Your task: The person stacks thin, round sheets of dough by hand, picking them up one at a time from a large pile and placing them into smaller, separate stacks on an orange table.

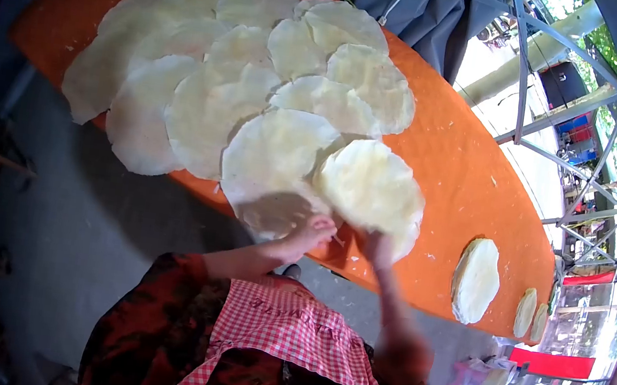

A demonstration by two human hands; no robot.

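Note:
Several thin, pale dough rounds (216,63) lie overlapping across an orange table (473,183). My left hand (309,233) pinches the near edge of the closest spread round (274,161), which hangs a little over the table's edge. My right hand (379,250) is motion-blurred at the near edge of a thicker stack of rounds (371,189) just right of it; its grip cannot be made out. My red patterned sleeves and a red-and-white checked apron (290,330) fill the bottom of the view.
Another stack of rounds (476,281) sits further right on the table, with two smaller ones (525,312) beyond it near the end. Grey ground (87,218) lies below the table. Metal tent poles (555,155) and a grey tarp stand behind.

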